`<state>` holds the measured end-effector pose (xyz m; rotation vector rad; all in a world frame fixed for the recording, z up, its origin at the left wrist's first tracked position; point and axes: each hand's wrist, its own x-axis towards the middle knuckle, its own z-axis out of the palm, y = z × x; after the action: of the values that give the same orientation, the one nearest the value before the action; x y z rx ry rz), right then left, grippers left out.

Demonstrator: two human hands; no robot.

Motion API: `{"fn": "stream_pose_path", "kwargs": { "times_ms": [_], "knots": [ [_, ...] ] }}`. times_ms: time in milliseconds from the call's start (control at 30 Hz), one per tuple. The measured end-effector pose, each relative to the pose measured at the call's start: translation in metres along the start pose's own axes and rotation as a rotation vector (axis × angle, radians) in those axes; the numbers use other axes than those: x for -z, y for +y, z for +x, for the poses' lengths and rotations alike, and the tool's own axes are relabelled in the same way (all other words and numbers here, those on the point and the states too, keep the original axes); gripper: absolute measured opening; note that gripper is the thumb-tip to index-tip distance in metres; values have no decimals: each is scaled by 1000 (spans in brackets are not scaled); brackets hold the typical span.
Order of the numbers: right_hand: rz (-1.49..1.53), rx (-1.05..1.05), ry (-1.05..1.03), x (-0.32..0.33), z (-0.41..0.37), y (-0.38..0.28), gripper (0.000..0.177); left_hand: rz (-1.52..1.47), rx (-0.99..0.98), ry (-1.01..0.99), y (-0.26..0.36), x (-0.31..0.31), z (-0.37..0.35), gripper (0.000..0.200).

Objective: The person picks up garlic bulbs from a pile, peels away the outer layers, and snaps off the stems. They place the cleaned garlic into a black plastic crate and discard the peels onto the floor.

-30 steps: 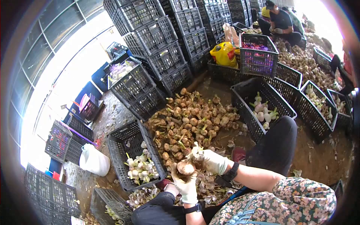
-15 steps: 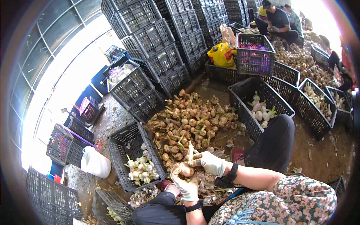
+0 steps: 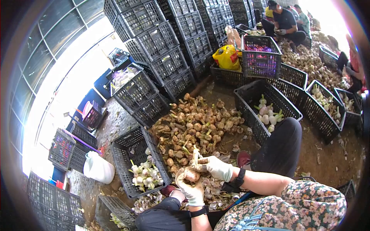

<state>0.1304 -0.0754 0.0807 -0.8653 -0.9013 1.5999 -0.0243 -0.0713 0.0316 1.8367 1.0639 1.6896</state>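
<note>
In front of my lap, my left hand [image 3: 191,191], in a whitish glove, cups a garlic bulb [image 3: 192,175] with a brownish-pink skin. The gloved fingers of my right hand [image 3: 217,168] are closed around the bulb's pale stalk [image 3: 196,156], just above the bulb. Beyond both hands lies a heap of unpeeled garlic [image 3: 198,125] with dirty brown skins. To the left, a black crate [image 3: 129,184] holds cleaned white garlic bulbs [image 3: 146,175]. Loose garlic skins [image 3: 216,188] cover the ground beneath my hands.
Another black crate [image 3: 246,104] with pale bulbs stands ahead right, beside my raised knee [image 3: 283,138]. Tall crate stacks [image 3: 150,42] rise behind the heap. A white bucket [image 3: 98,167] is at left. A co-worker [image 3: 284,23] sits by more garlic at the far right.
Both hands stay nearly in place around the bulb and stalk. My right hand has shifted very slightly to the right. The view has barely moved.
</note>
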Motion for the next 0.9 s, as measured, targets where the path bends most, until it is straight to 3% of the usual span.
{"fn": "stream_pose_path", "kwargs": {
  "times_ms": [33, 100, 200, 267, 367, 500, 567, 700, 767, 800, 833, 900],
  "knots": [
    [-86, 49, 3, 0, -1, -2, 28, 120, -101, -41, 7, 1, 4, 75],
    [-170, 98, 9, 0, 0, -2, 29, 32, -40, -60, -4, -1, -1, 71],
    [-162, -6, 34, -3, 3, 1, 34, 130, -130, -15, 5, -4, 2, 57],
    [-176, 0, 6, 0, 2, -2, 35, -171, 25, -7, -7, -5, -3, 42],
    [-95, 14, -40, 6, 2, 3, 33, -212, 126, 5, -10, -6, -6, 36],
    [-153, -34, -60, 13, -5, -4, 26, -269, 167, -45, -19, -2, -7, 41],
    [-434, 281, -133, 22, -4, 1, 24, -208, 34, -28, -16, -4, -7, 50],
    [-476, 361, -228, 35, -6, -7, 25, -54, -42, -80, 10, 2, 1, 57],
    [-469, 361, -291, 45, -3, -16, 19, -296, 167, -143, 10, 6, -3, 59],
    [-520, 184, -279, 46, -5, -22, 24, -631, 477, -123, 9, 8, -4, 58],
    [-521, 184, -278, 48, -4, -20, 24, -632, 477, -124, 6, 12, -1, 58],
    [-663, 366, -248, 53, 0, -18, 35, -1250, 865, -161, 5, 17, 7, 62]
  ]
}}
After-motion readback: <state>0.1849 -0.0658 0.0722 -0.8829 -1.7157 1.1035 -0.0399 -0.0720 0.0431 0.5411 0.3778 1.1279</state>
